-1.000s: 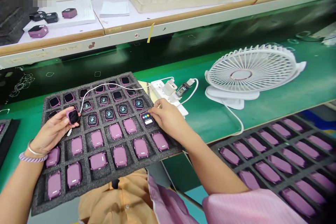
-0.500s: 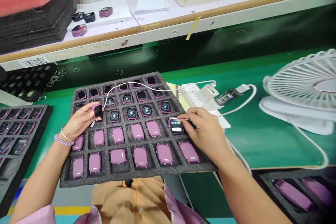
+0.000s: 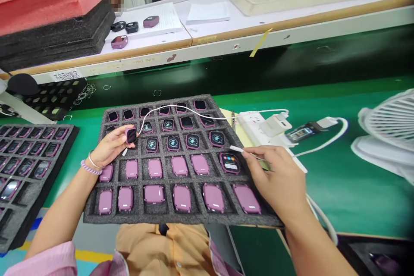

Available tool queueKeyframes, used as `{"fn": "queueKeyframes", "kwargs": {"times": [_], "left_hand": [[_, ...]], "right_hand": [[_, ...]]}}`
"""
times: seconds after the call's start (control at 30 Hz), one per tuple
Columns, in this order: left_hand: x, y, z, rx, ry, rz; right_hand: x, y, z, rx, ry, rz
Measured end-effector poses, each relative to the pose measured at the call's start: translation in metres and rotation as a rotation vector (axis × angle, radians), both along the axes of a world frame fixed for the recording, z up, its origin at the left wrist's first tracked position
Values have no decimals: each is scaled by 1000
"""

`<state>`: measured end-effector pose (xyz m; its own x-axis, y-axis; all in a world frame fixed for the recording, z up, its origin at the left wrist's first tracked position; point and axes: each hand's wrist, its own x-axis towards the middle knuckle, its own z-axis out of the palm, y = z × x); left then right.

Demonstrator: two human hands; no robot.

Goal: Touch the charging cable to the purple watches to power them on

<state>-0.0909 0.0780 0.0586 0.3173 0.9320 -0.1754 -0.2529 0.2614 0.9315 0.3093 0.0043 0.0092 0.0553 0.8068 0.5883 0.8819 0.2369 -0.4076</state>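
As the left hand (image 3: 108, 150) pinched a smartwatch (image 3: 131, 136) and the right hand (image 3: 280, 177) a connector (image 3: 236, 148) near the foam tray (image 3: 200, 219)'s right edge, tugging risked snagging the looped cable (image 3: 176, 105).

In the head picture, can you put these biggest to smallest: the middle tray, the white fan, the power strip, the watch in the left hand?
1. Middle tray
2. White fan, partly cut off
3. Power strip, partly covered
4. Held watch
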Motion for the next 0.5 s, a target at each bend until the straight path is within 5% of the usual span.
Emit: {"fn": "queueKeyframes", "kwargs": {"times": [0.5], "left_hand": [[-1, -2, 0, 26, -55, 16]], "right_hand": [[1, 1, -9, -210, 36, -246]]}}
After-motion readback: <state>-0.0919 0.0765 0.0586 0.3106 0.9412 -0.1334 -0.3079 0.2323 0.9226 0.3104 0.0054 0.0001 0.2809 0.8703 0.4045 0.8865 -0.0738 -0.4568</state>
